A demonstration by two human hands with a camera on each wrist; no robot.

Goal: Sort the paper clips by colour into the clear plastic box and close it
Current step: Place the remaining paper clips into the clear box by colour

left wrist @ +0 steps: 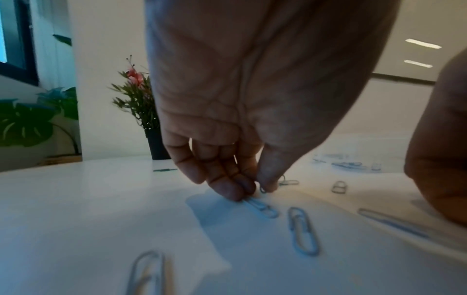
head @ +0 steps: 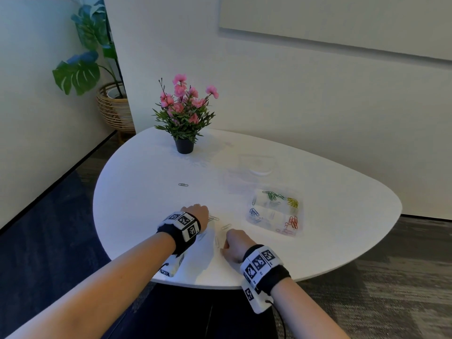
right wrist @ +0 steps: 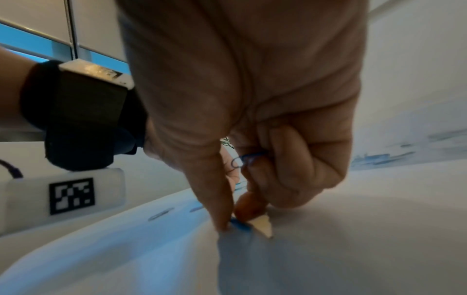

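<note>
1. A white rounded table (head: 137, 192) fills the middle of the head view, with both of the person's forearms reaching onto its near edge.
2. The left hand (head: 195, 214) is at the near centre of the table. In the left wrist view its fingertips (left wrist: 235, 189) and thumb are pressed together, pinching the end of a pale paper clip (left wrist: 262, 208) that lies on the tabletop.
3. The right hand (head: 236, 243) is just right of the left, nearer the table edge. In the right wrist view its thumb and forefinger pinch a blue paper clip (right wrist: 241, 224) against the table, and a second blue clip (right wrist: 243, 159) is tucked inside the curled fingers.
4. Several pale loose clips (head: 226, 226) lie on the table between and just beyond the two hands.
5. One dark clip (head: 183, 184) lies alone, further away and to the left.
6. The clear plastic box (head: 275, 212) sits open to the right of the hands, holding separate groups of green, yellow, blue and red clips.
7. A potted pink flower plant (head: 184, 113) stands at the far edge of the table.
8. A large-leaved plant in a wicker basket (head: 113, 108) stands on the floor at far left.
</note>
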